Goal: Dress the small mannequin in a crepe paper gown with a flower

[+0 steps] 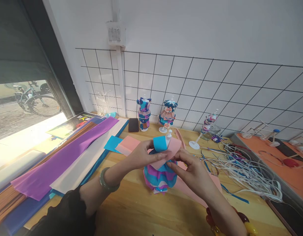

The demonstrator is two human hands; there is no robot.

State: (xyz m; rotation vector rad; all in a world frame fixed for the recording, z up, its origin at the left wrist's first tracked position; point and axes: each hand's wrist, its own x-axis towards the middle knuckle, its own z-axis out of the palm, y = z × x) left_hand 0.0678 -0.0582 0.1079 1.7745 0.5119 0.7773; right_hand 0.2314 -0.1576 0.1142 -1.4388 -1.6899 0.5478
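In the middle of the table stands a small white dress form [168, 135] wearing a puffy paper skirt [161, 175] in blue, pink and purple. A pink paper piece [172, 148] and a blue paper piece [160, 143] lie across its bodice. My left hand [146, 154] is closed on these pieces from the left, thumb pressed over the pink one. My right hand [188, 165] grips from the right at waist height, its fingers bent against the lower edge of the pink piece. What lies under its fingertips is partly hidden.
Behind stand dressed mini forms [144, 114], [167, 114] and a tilted one [208, 124]. Long paper sheets [67, 160] cover the left side. A phone [133, 125] lies near the wall. Tangled ribbons [245, 170] and an orange tray [271, 154] are at right.
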